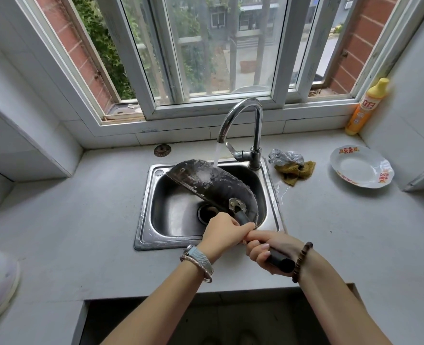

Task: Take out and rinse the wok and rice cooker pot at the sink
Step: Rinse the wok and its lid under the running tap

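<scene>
Wok (213,183) tilted over sink (156,235) rim

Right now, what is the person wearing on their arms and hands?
Both forearms are bare, with no sleeves or gloves in view. The left wrist carries a watch with a pale grey-white woven band and a thin metallic bangle beside it. The right wrist wears a bracelet of dark brown round beads. No rings are visible on the fingers.

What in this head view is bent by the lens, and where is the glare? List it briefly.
Head view: wide-angle distortion bows the window frame and splays the counter edges outward. Even daylight comes from the window, with soft shadows only. Glare sits on the faucet and sink rim. The wet wok glistens. The left hand and right hand are sharp.
</scene>
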Motion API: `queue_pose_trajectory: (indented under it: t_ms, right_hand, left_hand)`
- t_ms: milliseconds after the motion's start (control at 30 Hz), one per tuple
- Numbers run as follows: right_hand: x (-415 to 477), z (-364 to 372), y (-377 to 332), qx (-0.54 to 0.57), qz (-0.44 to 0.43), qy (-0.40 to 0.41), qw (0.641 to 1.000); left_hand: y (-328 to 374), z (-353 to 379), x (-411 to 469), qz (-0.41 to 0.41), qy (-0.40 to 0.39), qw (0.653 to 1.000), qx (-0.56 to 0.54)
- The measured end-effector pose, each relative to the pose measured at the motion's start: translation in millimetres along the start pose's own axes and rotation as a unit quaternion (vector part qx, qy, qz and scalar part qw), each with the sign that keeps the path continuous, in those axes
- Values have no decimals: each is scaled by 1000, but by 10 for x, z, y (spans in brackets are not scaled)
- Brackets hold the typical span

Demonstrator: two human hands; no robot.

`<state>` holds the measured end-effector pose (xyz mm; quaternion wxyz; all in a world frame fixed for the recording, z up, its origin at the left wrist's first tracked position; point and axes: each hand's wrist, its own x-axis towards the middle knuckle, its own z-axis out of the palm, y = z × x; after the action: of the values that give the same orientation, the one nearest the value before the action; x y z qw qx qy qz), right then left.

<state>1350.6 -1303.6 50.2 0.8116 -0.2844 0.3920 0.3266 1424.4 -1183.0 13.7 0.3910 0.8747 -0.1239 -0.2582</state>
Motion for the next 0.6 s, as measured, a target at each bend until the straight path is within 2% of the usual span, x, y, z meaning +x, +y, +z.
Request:
queue_pose_trajectory:
  t_ms: [233, 600]
  right_hand:
    - [61, 135, 127, -95, -15, 29, 995]
    - [132, 333, 279, -151, -26, 38, 988]
  left_hand:
    - [-161, -46, -149, -5, -1, 998, -55]
    - [-258, -152, -304, -38, -10, 991, -126]
